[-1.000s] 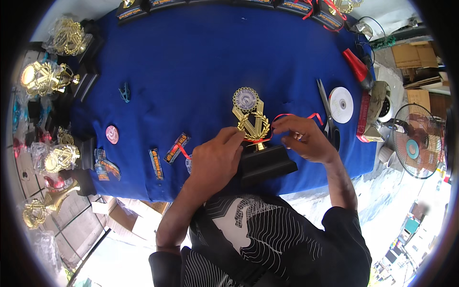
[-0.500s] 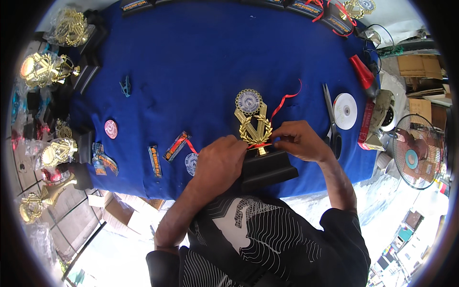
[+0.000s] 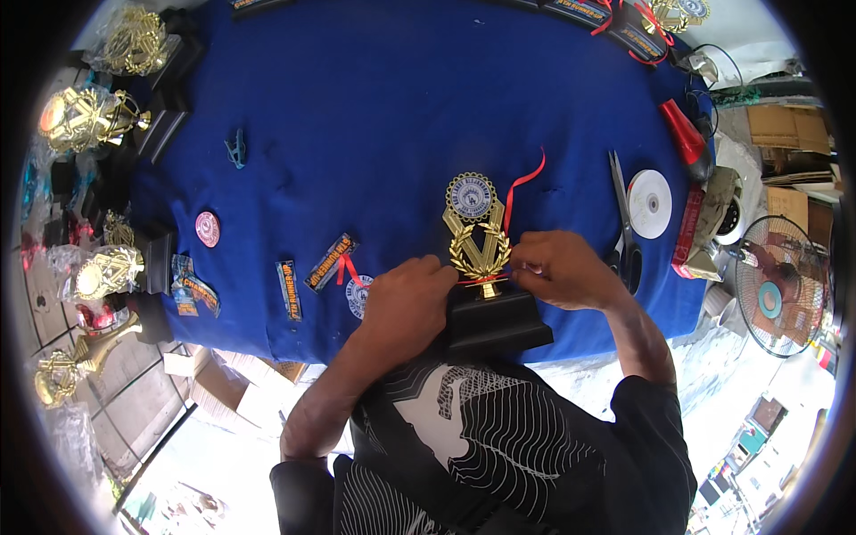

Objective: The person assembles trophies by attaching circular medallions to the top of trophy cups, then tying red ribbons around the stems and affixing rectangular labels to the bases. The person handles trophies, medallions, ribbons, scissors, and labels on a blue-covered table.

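Observation:
A gold trophy (image 3: 481,250) with a round medallion on top stands on a black stepped base (image 3: 499,323) near the front edge of the blue cloth. Thin red ribbon (image 3: 510,203) runs round its stem. On the stem's left side my left hand (image 3: 412,299) pinches one end of the ribbon. My right hand (image 3: 557,267) pinches the other end at the right, and the ribbon lies pulled straight between them. One loose ribbon tail rises behind the right fingers. The fingertips of both hands are partly hidden.
Scissors (image 3: 627,223) and a white ribbon spool (image 3: 649,204) lie to the right, with a red hair dryer (image 3: 683,134) beyond. Small printed labels (image 3: 289,291), a pink round sticker (image 3: 207,228) and a teal clip (image 3: 235,149) lie left. More trophies (image 3: 111,272) line the left edge.
Both hands have drawn slightly apart, and the ribbon across the stem is straighter. The loose tail on the right has shifted left. The whole view has moved a little.

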Action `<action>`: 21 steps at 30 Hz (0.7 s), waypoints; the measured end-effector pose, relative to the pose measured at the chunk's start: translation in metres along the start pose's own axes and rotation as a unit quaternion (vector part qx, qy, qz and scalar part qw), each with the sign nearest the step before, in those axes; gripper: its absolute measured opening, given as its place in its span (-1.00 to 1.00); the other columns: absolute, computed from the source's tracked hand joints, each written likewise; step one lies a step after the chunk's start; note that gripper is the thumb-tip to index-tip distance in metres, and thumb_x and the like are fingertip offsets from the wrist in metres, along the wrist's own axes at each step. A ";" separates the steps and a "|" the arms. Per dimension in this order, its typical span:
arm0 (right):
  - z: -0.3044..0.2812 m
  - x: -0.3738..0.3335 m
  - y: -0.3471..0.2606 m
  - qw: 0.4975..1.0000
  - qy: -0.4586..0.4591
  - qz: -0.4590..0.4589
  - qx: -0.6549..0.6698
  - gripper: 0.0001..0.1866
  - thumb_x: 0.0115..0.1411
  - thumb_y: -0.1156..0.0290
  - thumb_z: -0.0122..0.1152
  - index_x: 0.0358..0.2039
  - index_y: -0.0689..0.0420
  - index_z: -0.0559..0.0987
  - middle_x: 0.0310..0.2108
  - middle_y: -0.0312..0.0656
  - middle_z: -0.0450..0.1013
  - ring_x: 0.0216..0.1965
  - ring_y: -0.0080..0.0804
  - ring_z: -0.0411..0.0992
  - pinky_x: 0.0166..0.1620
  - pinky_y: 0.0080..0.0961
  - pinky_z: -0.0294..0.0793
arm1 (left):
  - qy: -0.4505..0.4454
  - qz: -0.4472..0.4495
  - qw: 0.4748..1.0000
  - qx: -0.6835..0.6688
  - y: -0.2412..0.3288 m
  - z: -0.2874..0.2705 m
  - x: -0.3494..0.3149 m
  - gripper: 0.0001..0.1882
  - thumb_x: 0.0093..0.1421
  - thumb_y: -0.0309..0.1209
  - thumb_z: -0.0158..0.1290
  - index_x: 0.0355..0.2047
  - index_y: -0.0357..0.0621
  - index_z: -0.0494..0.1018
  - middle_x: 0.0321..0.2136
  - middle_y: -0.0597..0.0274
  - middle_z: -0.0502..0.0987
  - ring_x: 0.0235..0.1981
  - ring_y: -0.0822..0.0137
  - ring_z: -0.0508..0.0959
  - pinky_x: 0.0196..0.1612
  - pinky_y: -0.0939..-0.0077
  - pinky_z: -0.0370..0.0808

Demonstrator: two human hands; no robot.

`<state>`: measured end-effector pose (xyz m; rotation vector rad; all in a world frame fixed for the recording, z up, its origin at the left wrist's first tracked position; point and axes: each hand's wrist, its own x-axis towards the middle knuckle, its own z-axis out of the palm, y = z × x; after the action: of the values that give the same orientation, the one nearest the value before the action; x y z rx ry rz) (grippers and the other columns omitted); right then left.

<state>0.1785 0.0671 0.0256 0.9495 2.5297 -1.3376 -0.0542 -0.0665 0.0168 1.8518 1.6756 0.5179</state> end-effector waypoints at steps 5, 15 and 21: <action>-0.003 -0.007 -0.005 0.996 0.010 -0.076 0.043 -0.94 0.09 0.41 0.25 -0.43 0.09 0.62 -0.26 -0.21 0.55 -0.17 -0.21 0.49 -0.14 -0.29 0.48 | 0.011 -0.050 0.998 0.026 0.004 0.014 -0.004 -0.96 0.16 -0.46 0.16 -0.43 -0.12 0.52 -0.46 0.18 0.50 -0.38 0.09 0.58 -0.33 0.14 0.52; 0.025 0.001 -0.005 0.958 -0.004 -0.105 0.268 -0.88 0.34 0.35 0.26 -0.24 0.12 0.64 -0.27 -0.32 0.57 -0.07 -0.39 0.35 0.08 -0.43 0.33 | 0.005 -0.036 0.998 0.050 0.003 0.013 -0.010 -0.97 0.14 -0.46 0.16 -0.42 -0.11 0.55 -0.46 0.19 0.51 -0.38 0.12 0.59 -0.35 0.17 0.54; 0.025 -0.001 -0.010 0.972 0.003 -0.097 0.216 -0.90 0.32 0.42 0.26 -0.21 0.14 0.64 -0.21 -0.30 0.57 -0.07 -0.38 0.37 0.08 -0.40 0.32 | 0.027 -0.001 0.998 0.064 0.005 0.002 -0.020 -0.94 0.10 -0.49 0.19 -0.38 -0.09 0.59 -0.44 0.24 0.52 -0.38 0.20 0.58 -0.39 0.27 0.55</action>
<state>0.1688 0.0429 0.0177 0.7762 2.4336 -2.0030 -0.0514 -0.0867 0.0208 1.9435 1.7832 0.4732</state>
